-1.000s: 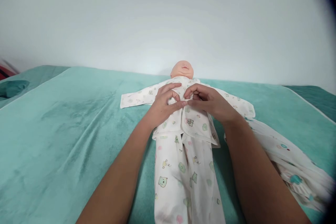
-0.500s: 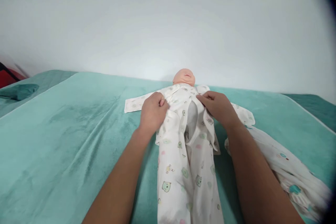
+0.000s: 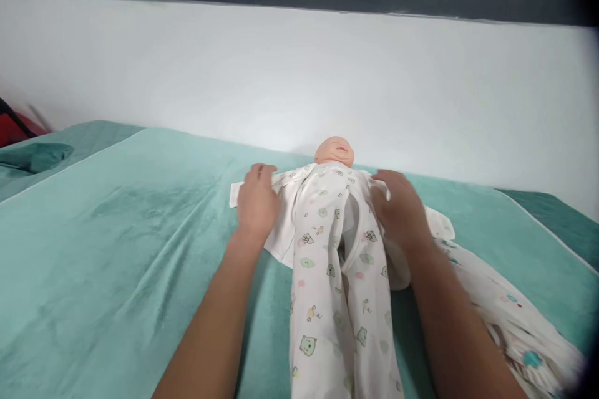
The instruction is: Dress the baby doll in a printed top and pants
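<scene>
A baby doll (image 3: 335,151) lies on its back on a teal bed cover (image 3: 116,243), head toward the wall. It wears a white printed jacket (image 3: 285,234), now spread open, and matching printed trousers (image 3: 337,299). My left hand (image 3: 256,202) lies flat on the jacket's left flap and sleeve, fingers stretched out. My right hand (image 3: 399,207) presses flat on the right flap beside the doll's chest, fingers also extended. Neither hand holds anything.
A crumpled white printed cloth (image 3: 505,318) lies on the bed to the right of my right forearm. A dark teal bundle (image 3: 35,156) and something red (image 3: 12,128) sit at the far left. A white wall (image 3: 299,75) rises right behind the doll's head.
My hands left the middle of the doll's chest and moved apart, pulling the jacket flaps open to each side. The pinching fingers have flattened out. The camera tilted up slightly.
</scene>
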A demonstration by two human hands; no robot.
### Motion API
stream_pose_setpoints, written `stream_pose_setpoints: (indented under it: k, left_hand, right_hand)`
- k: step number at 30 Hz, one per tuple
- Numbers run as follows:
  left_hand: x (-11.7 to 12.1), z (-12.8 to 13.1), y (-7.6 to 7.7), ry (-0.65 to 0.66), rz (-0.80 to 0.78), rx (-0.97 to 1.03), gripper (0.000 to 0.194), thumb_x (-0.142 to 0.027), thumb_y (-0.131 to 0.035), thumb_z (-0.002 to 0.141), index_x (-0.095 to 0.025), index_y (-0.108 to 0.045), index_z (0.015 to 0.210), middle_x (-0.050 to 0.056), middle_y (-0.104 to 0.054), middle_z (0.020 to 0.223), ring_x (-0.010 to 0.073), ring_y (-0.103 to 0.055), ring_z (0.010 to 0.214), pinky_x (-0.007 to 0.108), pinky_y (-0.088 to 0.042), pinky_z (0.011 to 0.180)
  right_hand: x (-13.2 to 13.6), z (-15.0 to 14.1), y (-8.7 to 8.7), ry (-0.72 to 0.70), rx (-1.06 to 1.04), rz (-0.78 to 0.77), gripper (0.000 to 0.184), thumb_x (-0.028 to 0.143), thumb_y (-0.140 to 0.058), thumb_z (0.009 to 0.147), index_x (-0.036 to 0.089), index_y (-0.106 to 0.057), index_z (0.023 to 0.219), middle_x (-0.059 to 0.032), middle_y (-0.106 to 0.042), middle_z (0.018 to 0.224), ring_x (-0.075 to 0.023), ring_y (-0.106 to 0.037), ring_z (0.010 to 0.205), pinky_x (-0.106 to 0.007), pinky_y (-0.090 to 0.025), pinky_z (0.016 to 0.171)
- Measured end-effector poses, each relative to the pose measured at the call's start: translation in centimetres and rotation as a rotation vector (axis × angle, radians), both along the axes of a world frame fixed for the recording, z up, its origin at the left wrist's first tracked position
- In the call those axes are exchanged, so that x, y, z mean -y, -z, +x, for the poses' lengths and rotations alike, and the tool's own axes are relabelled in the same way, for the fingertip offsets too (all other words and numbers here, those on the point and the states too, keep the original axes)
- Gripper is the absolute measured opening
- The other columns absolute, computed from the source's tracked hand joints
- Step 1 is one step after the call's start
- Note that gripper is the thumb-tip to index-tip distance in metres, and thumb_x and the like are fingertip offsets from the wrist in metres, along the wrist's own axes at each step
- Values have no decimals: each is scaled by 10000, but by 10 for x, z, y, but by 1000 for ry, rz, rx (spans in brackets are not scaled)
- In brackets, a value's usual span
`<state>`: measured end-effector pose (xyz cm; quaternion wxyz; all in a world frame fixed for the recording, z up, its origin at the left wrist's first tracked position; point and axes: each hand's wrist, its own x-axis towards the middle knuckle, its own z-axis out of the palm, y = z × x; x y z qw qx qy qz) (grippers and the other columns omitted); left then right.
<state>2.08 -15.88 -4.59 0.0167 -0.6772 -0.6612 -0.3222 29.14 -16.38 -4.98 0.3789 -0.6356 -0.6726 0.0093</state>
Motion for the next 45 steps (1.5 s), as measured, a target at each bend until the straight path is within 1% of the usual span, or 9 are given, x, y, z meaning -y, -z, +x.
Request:
stream_pose_setpoints:
  k: [3, 6, 15, 20, 26, 30, 35, 40, 45]
  left_hand:
    - [-15, 19, 14, 400, 113, 124, 471, -82, -353, 898, -268, -583, 1265, 31, -557, 1395, 175, -495, 1296, 348, -385, 1104]
    - [-27, 29, 25, 510, 31, 112, 459, -143, -327, 955, -316, -584, 1294, -24, -572, 1408, 169, -433, 1365, 406, -282, 1173]
    - [-35, 28, 31, 349, -24, 12, 446, -295, -286, 1015, -340, -477, 1415, -11, -535, 1453, 180, -432, 1353, 418, -212, 1188]
    - [-39, 26, 38, 205, 1, -104, 461, -230, -339, 978, -336, -498, 1398, 10, -556, 1421, 230, -471, 1291, 441, -217, 1170]
    - [-45, 14, 38, -92, -1, -104, 423, -182, -364, 937, -289, -589, 1278, 78, -645, 1236, 289, -561, 1135, 452, -375, 995]
    - [-46, 8, 37, -126, -41, -85, 422, -189, -359, 945, -291, -593, 1281, 76, -654, 1218, 275, -587, 1109, 431, -384, 970]
    - [-46, 9, 37, -110, -64, -60, 414, -191, -359, 948, -281, -602, 1271, 80, -677, 1179, 276, -595, 1103, 437, -368, 982]
    - [-46, 8, 39, -106, -56, -41, 403, -197, -362, 951, -269, -605, 1265, 83, -682, 1170, 286, -596, 1096, 448, -358, 978]
    - [-47, 6, 40, -83, -57, 12, 356, -208, -369, 954, -263, -630, 1188, 70, -696, 1119, 273, -603, 1076, 443, -360, 971]
  right_hand:
    - [-3, -22, 7, -148, -319, -99, 420, 425, -407, 956, 246, -607, 1280, -68, -590, 1377, -252, -525, 1264, -424, -380, 1088]
    - [-7, -25, 14, -149, -505, -175, 482, 519, -448, 947, 263, -593, 1329, -38, -541, 1448, -247, -474, 1338, -417, -322, 1146]
    - [-30, -14, 23, -125, -408, -135, 499, 508, -376, 953, 234, -624, 1289, -64, -576, 1410, -251, -488, 1301, -428, -282, 1138]
    - [-41, -10, 29, -3, -231, -166, 488, 403, -283, 957, 235, -640, 1245, -63, -607, 1374, -237, -497, 1298, -510, -88, 1192]
    - [-52, 17, 30, 80, 38, -240, 483, 374, -284, 954, 209, -727, 1055, -125, -720, 1140, -279, -599, 1118, -480, -301, 1068]
    - [-42, 20, 26, 114, -114, -200, 415, 427, -406, 923, 212, -711, 1106, -102, -714, 1156, -279, -599, 1118, -427, -383, 1001]
    - [-17, -31, -8, -186, -224, -41, 419, 445, -466, 937, 254, -593, 1287, -63, -596, 1366, -255, -530, 1239, -409, -392, 1041]
    - [-40, -104, -43, -472, 408, -252, 291, 340, -466, 929, 207, -666, 1092, -101, -682, 1147, -296, -575, 1091, -429, -432, 908]
    - [-74, -147, -39, -553, 760, -276, 263, 229, -457, 901, 171, -632, 1089, -142, -625, 1150, -284, -566, 1030, -382, -443, 778]
